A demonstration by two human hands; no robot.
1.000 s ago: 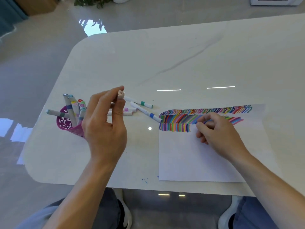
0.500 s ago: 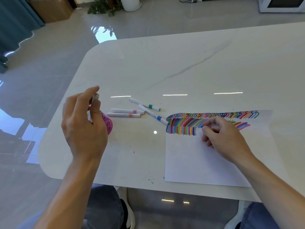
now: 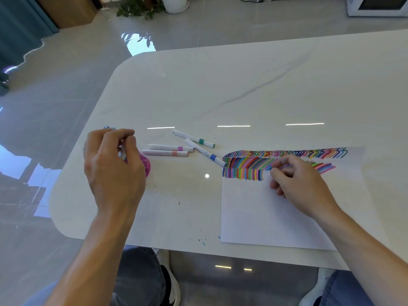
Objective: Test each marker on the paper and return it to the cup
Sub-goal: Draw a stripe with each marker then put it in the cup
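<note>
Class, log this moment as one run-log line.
left hand: grips marker at pink cup | right hand: pinches second marker on paper | table: four loose markers

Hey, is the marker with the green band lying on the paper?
No, the green-banded marker lies on the bare table, up and left of the paper.

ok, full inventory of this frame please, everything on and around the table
table: 1, white marbled, fills the view
paper: 1, white with rows of multicoloured strokes, near right
loose markers: 4, white with green, blue, purple, pink bands, left of paper
cup: 1, pink, mostly hidden behind left hand
cup markers: count unclear, bluish tips above the fingers
left-hand marker: 1, white, over cup
right-hand marker: 1, mostly hidden, on the strokes
plant: 1, green, floor, far
left hand: 1, pinches its marker
right hand: 1, grips its marker
</note>
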